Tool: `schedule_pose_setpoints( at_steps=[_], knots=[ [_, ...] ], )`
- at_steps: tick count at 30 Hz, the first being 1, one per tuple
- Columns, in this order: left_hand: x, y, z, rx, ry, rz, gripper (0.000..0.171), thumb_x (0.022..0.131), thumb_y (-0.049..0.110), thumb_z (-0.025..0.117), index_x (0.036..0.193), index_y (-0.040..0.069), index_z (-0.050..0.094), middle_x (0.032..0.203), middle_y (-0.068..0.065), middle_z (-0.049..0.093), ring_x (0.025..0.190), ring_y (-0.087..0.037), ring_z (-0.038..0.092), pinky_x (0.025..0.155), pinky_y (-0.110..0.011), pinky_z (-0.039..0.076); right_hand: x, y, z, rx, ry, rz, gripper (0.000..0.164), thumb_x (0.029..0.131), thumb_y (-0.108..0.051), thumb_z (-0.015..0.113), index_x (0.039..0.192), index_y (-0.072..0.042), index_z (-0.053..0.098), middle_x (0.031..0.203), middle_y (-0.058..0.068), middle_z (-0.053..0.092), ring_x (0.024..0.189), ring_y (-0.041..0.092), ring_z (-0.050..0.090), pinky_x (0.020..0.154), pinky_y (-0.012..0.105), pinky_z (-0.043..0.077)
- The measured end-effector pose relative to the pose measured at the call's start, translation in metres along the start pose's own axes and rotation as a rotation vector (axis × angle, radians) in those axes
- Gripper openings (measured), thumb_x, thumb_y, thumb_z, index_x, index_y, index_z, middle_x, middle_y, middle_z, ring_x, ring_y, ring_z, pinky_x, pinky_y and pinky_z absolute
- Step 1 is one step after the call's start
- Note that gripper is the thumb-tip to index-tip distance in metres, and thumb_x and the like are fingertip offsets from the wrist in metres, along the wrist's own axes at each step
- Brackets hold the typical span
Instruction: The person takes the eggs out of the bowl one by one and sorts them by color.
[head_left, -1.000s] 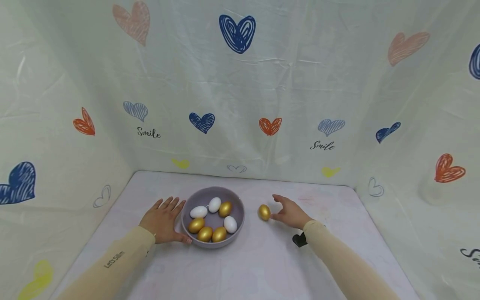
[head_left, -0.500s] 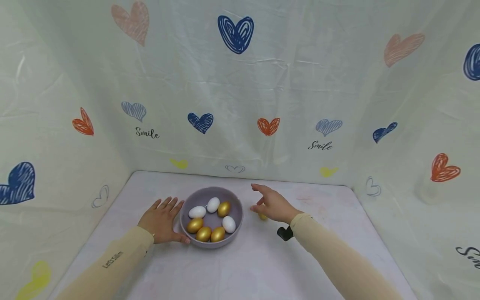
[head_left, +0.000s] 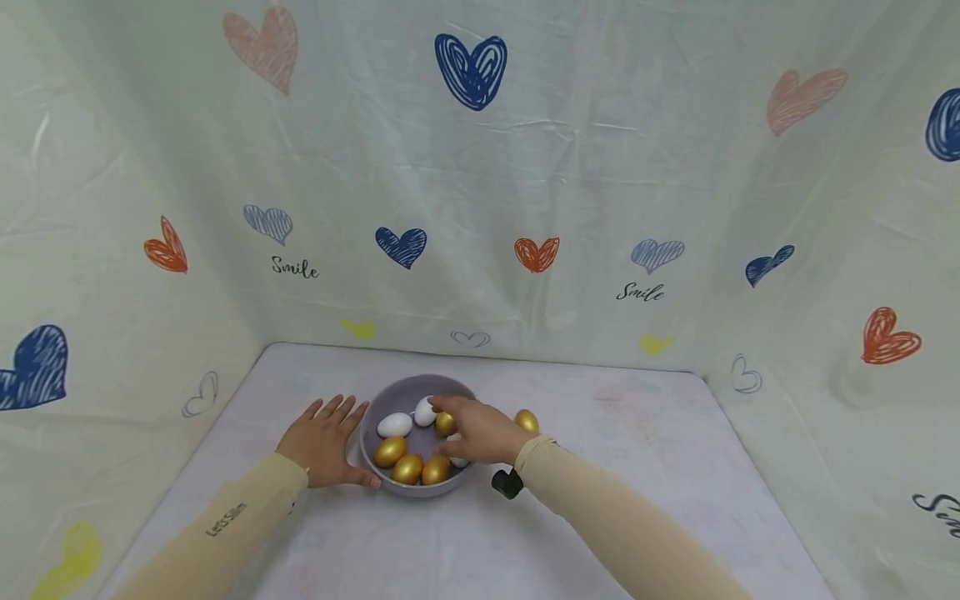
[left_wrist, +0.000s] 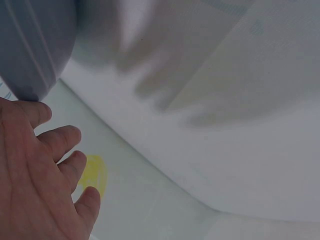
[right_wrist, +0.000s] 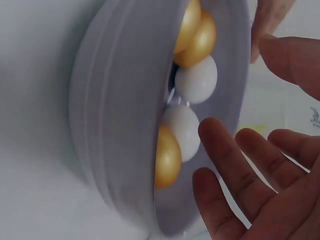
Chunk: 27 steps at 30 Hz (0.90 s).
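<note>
A grey-purple bowl (head_left: pixel 417 490) on the table holds several gold eggs (head_left: pixel 407 469) and white eggs (head_left: pixel 394 425). My left hand (head_left: pixel 322 446) lies with its fingers spread against the bowl's left side, the thumb and a fingertip touching the wall. Over the bowl's right half reaches my right hand (head_left: pixel 483 432), covering part of a white egg. In the right wrist view its fingers (right_wrist: pixel 235 165) are loosely bent with nothing between them, above the eggs. One gold egg (head_left: pixel 527 420) lies on the table right of the bowl, partly behind the right wrist.
The table (head_left: pixel 420 550) has a pale cover, its far edge meeting a hanging white sheet (head_left: pixel 585 167) printed with hearts. Similar sheeting stands at both sides. A dark device (head_left: pixel 507 483) is strapped under the right wrist.
My right hand has moved left from beside the lone gold egg to over the bowl. That egg stays on the table, and the left hand keeps its place at the bowl.
</note>
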<state>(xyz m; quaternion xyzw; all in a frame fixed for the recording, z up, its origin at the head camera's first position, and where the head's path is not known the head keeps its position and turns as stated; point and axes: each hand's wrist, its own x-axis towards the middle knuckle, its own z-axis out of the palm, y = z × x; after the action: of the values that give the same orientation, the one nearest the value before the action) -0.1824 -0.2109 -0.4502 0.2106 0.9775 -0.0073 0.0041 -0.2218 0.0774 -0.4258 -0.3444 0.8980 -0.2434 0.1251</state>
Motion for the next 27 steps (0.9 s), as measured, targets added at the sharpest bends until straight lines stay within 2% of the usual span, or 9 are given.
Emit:
schedule_pose_setpoints(
  at_steps=[3,7,10,14,19,23,27],
  knots=[
    [0.001,-0.001,0.002,-0.007,0.009,0.002,0.126,0.065,0.093,0.052,0.147,-0.003,0.045,0.148,-0.027,0.043,0.139,-0.045,0.035,0.114,-0.059,0.024,0.006,-0.003,0.011,-0.073,-0.013,-0.032,0.070,0.090,-0.029,0.075,0.150,-0.011,0.045,0.128,0.005,0.063,0.101,0.012,0.063,0.086,0.022,0.050],
    [0.001,-0.001,0.002,-0.013,0.013,0.005,0.125,0.065,0.092,0.054,0.146,-0.004,0.045,0.148,-0.027,0.043,0.139,-0.045,0.035,0.114,-0.059,0.025,0.012,-0.001,0.024,-0.130,-0.039,-0.068,0.064,0.089,-0.032,0.076,0.144,-0.011,0.052,0.121,0.000,0.066,0.091,0.004,0.059,0.077,0.019,0.049],
    [0.000,0.000,0.000,-0.010,0.009,0.004,0.125,0.065,0.091,0.055,0.146,-0.003,0.045,0.148,-0.027,0.043,0.139,-0.045,0.036,0.114,-0.059,0.025,0.014,0.000,0.030,-0.145,-0.070,-0.069,0.058,0.088,-0.033,0.076,0.139,-0.012,0.057,0.126,-0.002,0.066,0.092,0.000,0.061,0.079,0.018,0.051],
    [-0.001,0.001,-0.002,-0.005,-0.003,-0.003,0.126,0.065,0.093,0.054,0.147,-0.003,0.044,0.148,-0.027,0.043,0.139,-0.044,0.036,0.114,-0.059,0.025,0.017,0.003,0.034,-0.177,-0.085,-0.059,0.053,0.087,-0.035,0.078,0.132,-0.013,0.063,0.122,-0.004,0.068,0.095,0.002,0.064,0.081,0.020,0.052],
    [0.000,-0.001,0.000,-0.001,0.004,-0.004,0.127,0.065,0.094,0.051,0.147,-0.003,0.045,0.148,-0.027,0.043,0.139,-0.044,0.035,0.115,-0.059,0.025,0.021,0.005,0.038,-0.251,-0.093,-0.066,0.055,0.083,-0.037,0.083,0.130,-0.014,0.067,0.115,-0.008,0.070,0.090,0.003,0.063,0.080,0.020,0.052],
    [0.001,-0.002,0.004,0.003,0.019,-0.001,0.128,0.064,0.095,0.050,0.146,-0.003,0.046,0.148,-0.027,0.043,0.139,-0.044,0.036,0.114,-0.059,0.025,0.025,0.008,0.042,-0.349,-0.075,-0.081,0.054,0.080,-0.041,0.084,0.127,-0.018,0.069,0.115,-0.011,0.069,0.091,0.004,0.062,0.082,0.023,0.052],
    [0.001,-0.002,0.002,0.001,0.001,-0.006,0.127,0.064,0.094,0.051,0.147,-0.003,0.045,0.148,-0.027,0.043,0.139,-0.044,0.036,0.115,-0.058,0.025,0.026,0.009,0.043,-0.439,-0.033,-0.072,0.055,0.078,-0.046,0.083,0.125,-0.020,0.070,0.111,-0.009,0.069,0.094,0.008,0.063,0.086,0.029,0.051]
  ],
)
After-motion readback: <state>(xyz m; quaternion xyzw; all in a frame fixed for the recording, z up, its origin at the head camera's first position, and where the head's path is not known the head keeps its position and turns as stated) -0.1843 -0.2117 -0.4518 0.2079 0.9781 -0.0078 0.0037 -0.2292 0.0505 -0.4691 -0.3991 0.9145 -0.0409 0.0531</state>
